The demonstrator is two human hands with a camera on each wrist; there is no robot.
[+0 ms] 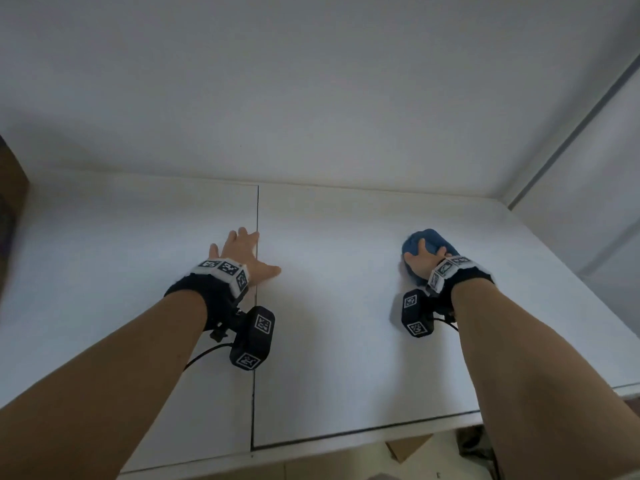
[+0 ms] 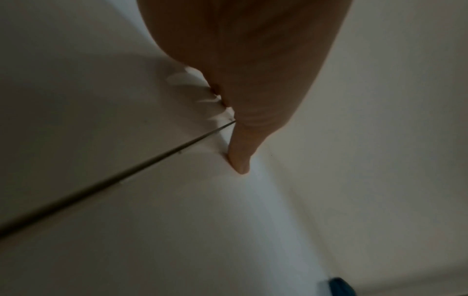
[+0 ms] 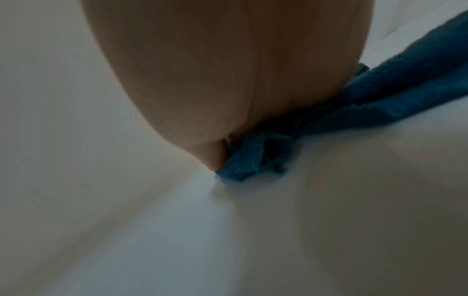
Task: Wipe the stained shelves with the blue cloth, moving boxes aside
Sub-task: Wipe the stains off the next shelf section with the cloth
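Note:
The white shelf (image 1: pixel 346 323) fills the head view, with a dark seam (image 1: pixel 258 209) running front to back. My left hand (image 1: pixel 242 254) lies flat on the shelf across that seam, fingers spread and holding nothing; the left wrist view shows its thumb (image 2: pixel 240 160) pressed on the surface. My right hand (image 1: pixel 424 259) sits further right, on top of the bunched blue cloth (image 1: pixel 431 237), fingers curled over it and pressing it down on the shelf. The cloth (image 3: pixel 380 96) trails out from under the palm (image 3: pixel 228 70). No stain shows on the shelf.
A brown box (image 1: pixel 12 188) stands at the far left edge of the shelf. White back and right side walls (image 1: pixel 588 209) close the shelf in. Below the front edge lies a piece of cardboard (image 1: pixel 407 446).

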